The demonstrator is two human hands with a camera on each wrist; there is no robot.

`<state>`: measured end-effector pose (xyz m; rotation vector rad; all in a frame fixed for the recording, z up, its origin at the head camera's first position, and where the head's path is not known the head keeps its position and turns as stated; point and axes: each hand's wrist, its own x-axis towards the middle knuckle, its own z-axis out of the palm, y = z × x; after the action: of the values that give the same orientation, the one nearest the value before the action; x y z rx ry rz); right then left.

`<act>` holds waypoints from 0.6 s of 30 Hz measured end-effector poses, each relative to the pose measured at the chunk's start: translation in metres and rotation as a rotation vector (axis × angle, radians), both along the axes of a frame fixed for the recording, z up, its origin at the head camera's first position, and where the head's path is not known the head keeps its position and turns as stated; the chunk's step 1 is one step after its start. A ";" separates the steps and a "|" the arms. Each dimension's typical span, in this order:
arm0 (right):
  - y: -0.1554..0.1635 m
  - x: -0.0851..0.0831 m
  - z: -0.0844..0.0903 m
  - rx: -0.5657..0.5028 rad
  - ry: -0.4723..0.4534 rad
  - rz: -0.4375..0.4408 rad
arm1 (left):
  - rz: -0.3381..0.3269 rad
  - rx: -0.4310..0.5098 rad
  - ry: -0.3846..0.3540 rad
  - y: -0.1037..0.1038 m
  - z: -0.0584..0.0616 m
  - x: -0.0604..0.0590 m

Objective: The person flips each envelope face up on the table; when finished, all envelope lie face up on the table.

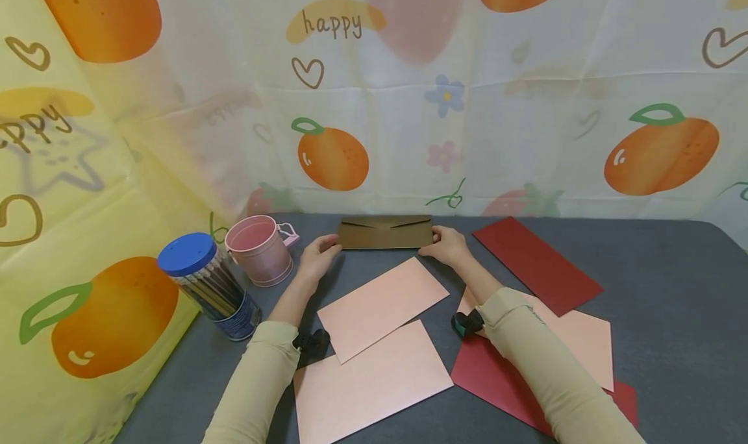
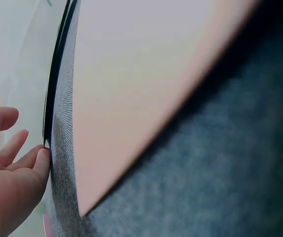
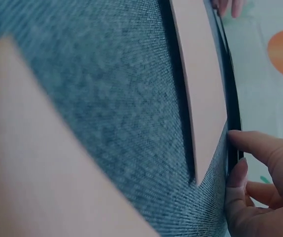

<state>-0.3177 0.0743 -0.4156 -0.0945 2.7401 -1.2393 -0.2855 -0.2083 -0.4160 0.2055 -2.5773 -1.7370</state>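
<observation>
A dark brown envelope [image 1: 384, 234] with a folded flap lies at the back of the table, close to the curtain. My left hand [image 1: 319, 257] pinches its left end; in the left wrist view, thumb and fingertips meet at the corner of the dark envelope [image 2: 55, 84]. At the opposite end my right hand [image 1: 448, 245] grips the edge, with the index finger and thumb [image 3: 237, 175] on it in the right wrist view. Just in front of the brown envelope lies a pale pink envelope [image 1: 382, 308], overlapping another pink envelope [image 1: 374, 392] nearer me.
A pink cup [image 1: 260, 252] and a clear jar of pencils with a blue lid [image 1: 187, 254] stand at the left. To the right, a red envelope [image 1: 537, 265] overlaps a pink one [image 1: 590, 340], with more red [image 1: 497, 379] underneath. A fruit-print curtain [image 1: 397, 106] hangs behind.
</observation>
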 end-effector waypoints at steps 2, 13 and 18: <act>0.000 0.000 0.000 0.010 0.011 -0.005 | -0.021 -0.007 -0.010 0.001 0.000 0.000; 0.001 -0.002 0.002 0.066 0.038 0.015 | -0.111 -0.080 -0.047 0.005 -0.002 0.000; 0.002 -0.003 0.002 0.083 0.025 0.033 | -0.135 -0.182 -0.048 0.006 0.001 0.003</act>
<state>-0.3209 0.0764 -0.4135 -0.1474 2.7958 -1.1215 -0.2827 -0.2026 -0.4148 0.0699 -2.8248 -1.5394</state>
